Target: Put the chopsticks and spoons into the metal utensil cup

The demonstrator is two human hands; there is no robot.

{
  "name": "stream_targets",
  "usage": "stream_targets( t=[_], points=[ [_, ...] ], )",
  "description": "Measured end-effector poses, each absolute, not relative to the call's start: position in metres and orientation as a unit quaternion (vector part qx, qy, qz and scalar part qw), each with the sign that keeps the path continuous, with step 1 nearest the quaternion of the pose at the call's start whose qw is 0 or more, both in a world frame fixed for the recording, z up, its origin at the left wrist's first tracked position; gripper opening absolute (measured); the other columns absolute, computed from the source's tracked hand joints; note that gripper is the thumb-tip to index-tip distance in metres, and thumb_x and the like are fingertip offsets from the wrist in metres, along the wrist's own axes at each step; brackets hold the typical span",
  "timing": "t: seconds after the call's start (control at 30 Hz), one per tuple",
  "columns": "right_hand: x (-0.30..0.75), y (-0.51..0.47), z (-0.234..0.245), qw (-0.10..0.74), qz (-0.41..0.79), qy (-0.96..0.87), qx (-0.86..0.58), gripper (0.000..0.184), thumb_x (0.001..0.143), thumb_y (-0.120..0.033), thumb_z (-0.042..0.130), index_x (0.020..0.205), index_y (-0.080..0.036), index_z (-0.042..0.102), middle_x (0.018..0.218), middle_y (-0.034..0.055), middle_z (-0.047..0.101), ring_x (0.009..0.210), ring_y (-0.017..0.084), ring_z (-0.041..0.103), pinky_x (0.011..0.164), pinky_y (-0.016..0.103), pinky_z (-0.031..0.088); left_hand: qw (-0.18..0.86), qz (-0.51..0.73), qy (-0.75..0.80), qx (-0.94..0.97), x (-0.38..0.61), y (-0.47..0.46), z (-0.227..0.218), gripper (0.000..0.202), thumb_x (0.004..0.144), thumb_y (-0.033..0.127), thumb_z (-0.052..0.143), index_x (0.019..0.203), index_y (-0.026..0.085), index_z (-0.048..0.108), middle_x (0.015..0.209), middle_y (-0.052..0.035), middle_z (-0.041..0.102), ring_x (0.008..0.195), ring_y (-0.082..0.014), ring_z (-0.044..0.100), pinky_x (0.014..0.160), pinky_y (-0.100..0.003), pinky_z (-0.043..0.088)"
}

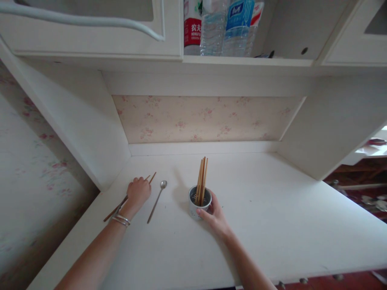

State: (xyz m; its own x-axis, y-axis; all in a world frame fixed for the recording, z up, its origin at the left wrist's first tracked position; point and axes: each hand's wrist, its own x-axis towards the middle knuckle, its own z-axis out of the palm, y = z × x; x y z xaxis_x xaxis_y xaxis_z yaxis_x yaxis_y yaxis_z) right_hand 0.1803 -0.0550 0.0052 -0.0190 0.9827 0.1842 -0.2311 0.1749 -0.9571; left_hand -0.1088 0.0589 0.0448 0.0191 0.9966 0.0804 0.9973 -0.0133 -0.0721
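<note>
My right hand [215, 217] wraps round the near right side of a white metal chopstick holder [194, 210] that stands upright on the counter. Several wooden chopsticks [201, 179] rise from it. On the left, my left hand [138, 194] is closed over a pair of chopsticks [153, 177] at the counter top; their tips stick out past the fingers, and a darker end [111, 214] shows behind the wrist. The fingertips are hidden under the hand. Between both hands lies a long-handled metal spoon [156, 203], touched by neither.
The white counter [272, 217] runs under everything. Overhead, an open cabinet shelf [242, 60] holds several plastic bottles [213, 32]. A white side panel [75, 112] stands at the left and another panel [338, 121] at the right. Floral wallpaper [193, 119] covers the back.
</note>
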Motion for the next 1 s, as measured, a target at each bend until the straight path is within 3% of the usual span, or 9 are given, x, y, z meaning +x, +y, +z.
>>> stream_targets(
  t=[0.17, 0.33, 0.53, 0.63, 0.73, 0.87, 1.0],
  points=[
    [0.182, -0.054, 0.002, 0.588, 0.511, -0.496, -0.384, 0.072, 0.071, -0.035, 0.081, 0.133, -0.028, 0.046, 0.125, 0.0094, 0.065, 0.114, 0.028, 0.062, 0.098, 0.047, 0.047, 0.036, -0.017, -0.693, -0.720, -0.107, 0.063, 0.042, 0.037, 0.088, 0.019, 0.036, 0.096, 0.007, 0.070, 0.105, -0.0214, 0.065, 0.107, -0.0334, 0.055, 0.087, -0.042, 0.042],
    [0.181, -0.055, 0.004, 0.589, 0.509, -0.496, -0.385, 0.072, 0.071, -0.036, 0.081, 0.133, -0.027, 0.046, 0.129, 0.0098, 0.063, 0.115, 0.028, 0.061, 0.100, 0.047, 0.045, 0.013, -0.071, -0.702, -0.708, -0.101, 0.070, 0.052, 0.042, 0.094, 0.028, 0.030, 0.101, 0.006, 0.066, 0.107, -0.0234, 0.064, 0.104, -0.0327, 0.059, 0.085, -0.041, 0.044],
    [0.181, -0.056, 0.007, 0.586, 0.512, -0.493, -0.389, 0.071, 0.071, -0.036, 0.081, 0.132, -0.027, 0.047, 0.128, 0.0095, 0.063, 0.116, 0.028, 0.061, 0.100, 0.046, 0.045, -0.048, -0.218, -0.684, -0.694, -0.084, 0.071, 0.091, 0.046, 0.099, 0.037, 0.020, 0.109, 0.012, 0.058, 0.100, -0.0109, 0.068, 0.091, -0.0205, 0.063, 0.077, -0.029, 0.047],
    [0.181, -0.055, 0.004, 0.585, 0.517, -0.494, -0.382, 0.071, 0.072, -0.035, 0.081, 0.133, -0.027, 0.046, 0.129, 0.0093, 0.063, 0.116, 0.028, 0.060, 0.101, 0.046, 0.045, -0.150, -0.409, -0.611, -0.661, -0.066, 0.056, 0.116, 0.040, 0.095, 0.045, 0.034, 0.100, 0.015, 0.060, 0.088, -0.0051, 0.067, 0.080, -0.0179, 0.061, 0.071, -0.027, 0.046],
    [0.182, -0.053, -0.002, 0.584, 0.524, -0.497, -0.371, 0.073, 0.073, -0.034, 0.081, 0.135, -0.028, 0.044, 0.131, 0.0089, 0.062, 0.115, 0.027, 0.060, 0.100, 0.045, 0.045, -0.249, -0.517, -0.520, -0.633, -0.043, 0.041, 0.137, 0.040, 0.090, 0.050, 0.046, 0.104, 0.016, 0.062, 0.081, -0.0014, 0.063, 0.066, -0.0136, 0.055, 0.059, -0.024, 0.043],
    [0.183, -0.052, -0.004, 0.578, 0.526, -0.504, -0.367, 0.071, 0.075, -0.033, 0.080, 0.135, -0.030, 0.042, 0.132, 0.0079, 0.060, 0.116, 0.027, 0.060, 0.100, 0.044, 0.044, -0.336, -0.585, -0.425, -0.603, -0.012, 0.029, 0.154, 0.037, 0.086, 0.048, 0.057, 0.105, 0.016, 0.060, 0.079, -0.0010, 0.064, 0.063, -0.0111, 0.054, 0.055, -0.022, 0.043],
    [0.182, -0.052, -0.002, 0.580, 0.518, -0.515, -0.361, 0.072, 0.075, -0.033, 0.080, 0.136, -0.029, 0.042, 0.133, 0.0085, 0.060, 0.118, 0.028, 0.058, 0.102, 0.047, 0.042, -0.347, -0.584, -0.393, -0.620, 0.010, 0.029, 0.154, 0.032, 0.087, 0.046, 0.057, 0.100, 0.017, 0.058, 0.083, -0.0038, 0.068, 0.067, -0.0123, 0.059, 0.056, -0.022, 0.045]
  ],
)
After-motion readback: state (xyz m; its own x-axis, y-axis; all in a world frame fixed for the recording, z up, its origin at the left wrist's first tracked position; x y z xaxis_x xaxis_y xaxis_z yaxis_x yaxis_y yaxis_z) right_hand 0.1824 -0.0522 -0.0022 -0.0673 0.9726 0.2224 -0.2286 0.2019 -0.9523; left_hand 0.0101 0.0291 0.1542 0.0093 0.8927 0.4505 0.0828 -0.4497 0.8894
